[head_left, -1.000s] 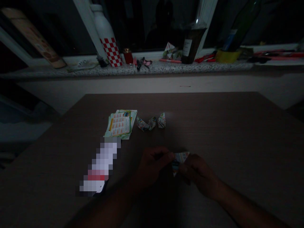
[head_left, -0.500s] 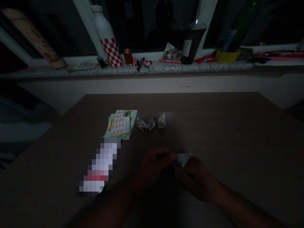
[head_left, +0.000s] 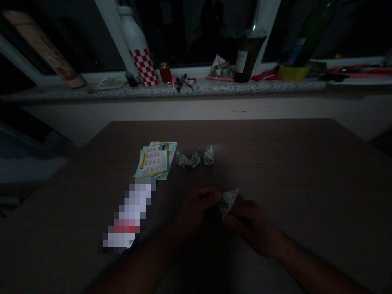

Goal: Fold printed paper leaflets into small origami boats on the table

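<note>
Between my hands, low over the wooden table (head_left: pixel 290 163), is a small piece of folded printed paper (head_left: pixel 229 200) with a pointed upper right corner. My left hand (head_left: pixel 199 208) pinches its left edge between thumb and fingers. At its lower right edge, my right hand (head_left: pixel 251 224) closes on the paper with thumb and curled fingers. Beyond my hands stand three folded paper pieces: one at left (head_left: pixel 183 160), one in the middle (head_left: pixel 196 158) touching or nearly touching it, and one apart at right (head_left: pixel 208 156). Dim light hides the fingertips partly.
A stack of printed paper slips (head_left: pixel 154 160) lies left of the folded pieces. Nearer me is a bright, pixelated long object (head_left: pixel 130 216). Along the granite windowsill (head_left: pixel 208 87) stand a red-checked bottle (head_left: pixel 142 53), a dark cup (head_left: pixel 246 59) and a yellow tape roll (head_left: pixel 293 72).
The folded paper has shifted slightly left and up with my hands, and more of its face shows. My right fingers have slid lower along its edge.
</note>
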Demonstrator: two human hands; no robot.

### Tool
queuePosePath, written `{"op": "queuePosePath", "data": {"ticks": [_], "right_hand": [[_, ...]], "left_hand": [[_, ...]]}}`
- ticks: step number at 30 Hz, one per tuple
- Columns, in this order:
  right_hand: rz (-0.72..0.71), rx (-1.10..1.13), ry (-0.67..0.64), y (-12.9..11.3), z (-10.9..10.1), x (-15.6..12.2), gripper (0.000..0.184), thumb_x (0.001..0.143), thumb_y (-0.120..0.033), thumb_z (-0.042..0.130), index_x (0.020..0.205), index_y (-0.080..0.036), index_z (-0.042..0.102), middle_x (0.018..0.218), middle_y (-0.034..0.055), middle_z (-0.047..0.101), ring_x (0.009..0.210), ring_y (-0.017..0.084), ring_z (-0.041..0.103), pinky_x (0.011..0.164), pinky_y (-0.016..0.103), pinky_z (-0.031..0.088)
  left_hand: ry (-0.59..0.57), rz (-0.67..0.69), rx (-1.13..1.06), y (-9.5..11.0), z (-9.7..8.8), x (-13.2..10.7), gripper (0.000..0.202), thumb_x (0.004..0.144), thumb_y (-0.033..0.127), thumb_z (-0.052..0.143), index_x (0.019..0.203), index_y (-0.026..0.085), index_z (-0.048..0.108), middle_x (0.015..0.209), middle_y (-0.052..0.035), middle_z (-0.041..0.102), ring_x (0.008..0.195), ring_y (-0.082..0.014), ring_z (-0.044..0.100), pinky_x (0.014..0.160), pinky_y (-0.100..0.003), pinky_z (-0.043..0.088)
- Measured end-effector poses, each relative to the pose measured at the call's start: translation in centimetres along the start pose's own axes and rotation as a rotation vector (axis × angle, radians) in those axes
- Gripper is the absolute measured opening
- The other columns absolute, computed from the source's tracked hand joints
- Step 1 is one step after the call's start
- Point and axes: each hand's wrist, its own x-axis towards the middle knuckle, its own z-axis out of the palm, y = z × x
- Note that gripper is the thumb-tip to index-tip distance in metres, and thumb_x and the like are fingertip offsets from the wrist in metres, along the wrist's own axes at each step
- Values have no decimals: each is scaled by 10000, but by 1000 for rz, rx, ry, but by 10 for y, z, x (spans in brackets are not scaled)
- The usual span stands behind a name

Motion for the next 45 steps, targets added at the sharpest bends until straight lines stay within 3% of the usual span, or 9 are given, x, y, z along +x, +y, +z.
{"op": "queuePosePath", "data": {"ticks": [4, 7, 11, 19, 24, 28, 32, 40, 45], "right_hand": [[28, 141, 115, 1, -2, 0, 282, 920, -348, 474, 720, -171, 565, 599, -27, 476, 534, 93, 449, 497, 202, 347], [75, 252, 98, 2, -3, 1, 211, 910, -340, 514, 827, -177, 619, 652, -11, 552, 572, 97, 492, 524, 194, 386], [112, 300, 86, 4, -2, 0, 198, 888, -324, 555, 796, -174, 646, 645, -5, 585, 565, 95, 503, 524, 190, 400], [104, 129, 330, 6, -2, 1, 70, 785, -208, 635, 850, -186, 620, 652, -10, 603, 568, 114, 546, 526, 207, 429], [66, 160, 360, 8, -1, 3, 139, 742, -134, 653, 859, -206, 632, 743, -2, 646, 628, 121, 596, 553, 200, 464], [9, 147, 385, 11, -1, 4, 188, 732, -115, 670, 889, -218, 652, 795, 8, 671, 700, 132, 627, 610, 205, 483], [13, 150, 364, 13, 1, 3, 170, 744, -92, 624, 864, -209, 651, 727, 3, 659, 612, 123, 601, 544, 202, 467], [26, 147, 325, 12, 2, 6, 108, 726, -105, 559, 729, -188, 628, 617, -18, 587, 555, 117, 539, 510, 205, 427], [-24, -130, 265, 12, -2, 8, 220, 714, -65, 577, 874, -198, 650, 768, 26, 662, 700, 166, 619, 621, 255, 481]], "left_hand": [[1, -58, -102, 4, 5, -1, 276, 564, 305, 814, 572, 112, 617, 519, 15, 549, 470, -85, 488, 457, -205, 361], [-29, -123, -175, 7, 6, -2, 276, 556, 275, 817, 556, 115, 593, 516, 17, 538, 475, -87, 495, 466, -205, 377], [-69, -183, -210, 7, 4, -1, 273, 585, 277, 794, 565, 125, 568, 536, 16, 534, 492, -97, 507, 499, -222, 397], [22, 236, 408, 3, 5, -7, 241, 765, 321, 646, 622, 131, 610, 561, 27, 513, 545, -90, 440, 533, -205, 338], [33, 364, 664, 0, 6, -12, 327, 864, 370, 533, 630, 145, 570, 586, 26, 475, 562, -98, 417, 533, -207, 312], [31, 417, 812, 0, 5, -13, 402, 901, 392, 462, 577, 156, 497, 548, 32, 405, 527, -97, 376, 510, -221, 277], [6, 475, 910, 2, 6, -13, 397, 915, 349, 437, 564, 165, 440, 541, 39, 380, 512, -90, 367, 520, -232, 258], [-13, 420, 872, -4, 2, -8, 376, 907, 361, 424, 582, 174, 431, 553, 39, 379, 538, -104, 368, 530, -235, 262], [29, 364, 819, -7, 0, -1, 391, 901, 377, 403, 564, 180, 423, 548, 35, 372, 541, -114, 372, 523, -239, 265]]}}
